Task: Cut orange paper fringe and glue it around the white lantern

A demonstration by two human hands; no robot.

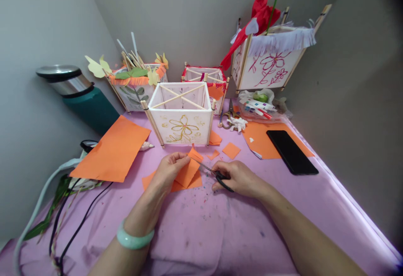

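My left hand (171, 167), with a pale green bangle (135, 237) on its wrist, pinches a folded piece of orange paper (189, 173). My right hand (234, 177) is closed round the black handles of a pair of scissors (222, 179). Their blades reach left to the paper's upper edge, near a strip (195, 155) that stands off it. More orange paper lies under my left hand. Small orange squares (231, 150) rest on the cloth just beyond the scissors. A white box lantern frame (185, 129) with a yellow flower drawing stands behind them.
Large orange sheets lie left (110, 152) and right (255, 141), the right one under a black phone (291, 152). A teal bottle (94, 103), cables (85, 217) and decorated box lanterns (273, 66) surround the purple cloth (195, 234). Another pair of scissors (231, 114) lies near a tray of markers (261, 108).
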